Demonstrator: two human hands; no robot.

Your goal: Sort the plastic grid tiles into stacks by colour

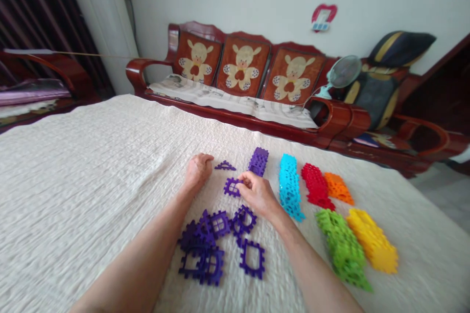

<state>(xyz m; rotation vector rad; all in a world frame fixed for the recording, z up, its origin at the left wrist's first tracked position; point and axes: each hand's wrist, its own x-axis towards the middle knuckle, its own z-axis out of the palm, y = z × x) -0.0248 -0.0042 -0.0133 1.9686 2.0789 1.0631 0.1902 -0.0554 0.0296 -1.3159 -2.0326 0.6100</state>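
My right hand (258, 194) pinches the right edge of a purple window-frame building block (231, 187), which lies on or just above the white cloth. To the left, my left hand (199, 171) rests on the cloth with fingers curled in, and no piece shows in it. A purple triangular block (225, 166) lies just right of its fingertips. Behind my right hand is a row of stacked purple blocks (259, 161), partly covered by the fingers. Nearer me, several purple blocks lie in a loose heap (200, 244). A square purple frame (252, 259) lies to the right of the heap.
Blocks in rows by colour lie to the right: light blue (289, 186), red (316, 186), orange (340, 188), green (342, 247) and yellow (372, 240). A quilted white cloth (91, 171) covers the table. Beyond it stand a wooden sofa (227, 107) and a fan (344, 72).
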